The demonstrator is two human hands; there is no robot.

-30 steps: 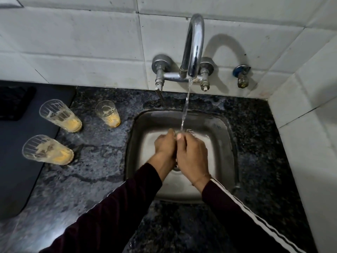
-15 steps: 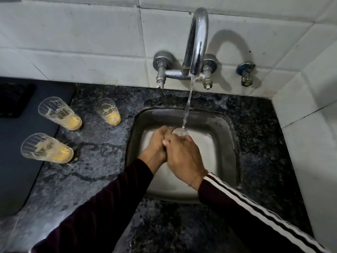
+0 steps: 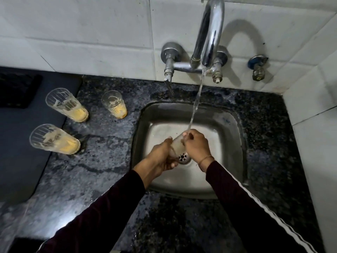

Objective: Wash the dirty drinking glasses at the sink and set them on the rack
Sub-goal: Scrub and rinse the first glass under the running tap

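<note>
I hold one drinking glass (image 3: 176,146) over the steel sink (image 3: 231,161), tilted, with its mouth turned up toward the running water (image 3: 196,101). My left hand (image 3: 160,157) curls round its lower part, fingers wrapped under it and thumb along the side. My right hand (image 3: 196,146) is bent over the rim, fingertips pinching the edge right where the stream lands. The glass sits just above the round drain (image 3: 182,157), the only one in the basin.

One curved chrome faucet (image 3: 209,33) comes out of the white tiled wall (image 3: 91,33), with two knobs on its crossbar, one to each side of the spout. A separate small valve with a blue top (image 3: 257,67) sticks out of the wall farther to the right.

On the dark speckled counter (image 3: 102,161) to the left of the sink stand three dirty glasses, each upright and with yellow residue at the bottom and streaks up the sides. The nearest to the sink (image 3: 114,104) stands apart by the back; the second (image 3: 66,105) and the third (image 3: 54,139) stand farther left, at the edge of a dark mat (image 3: 23,161). None of the three touches another. With the one in my hands, that makes four glasses.

Both my sleeves are dark; the right one (image 3: 255,207) carries white stripes along the arm, and a thin band (image 3: 206,158) circles that wrist.
</note>
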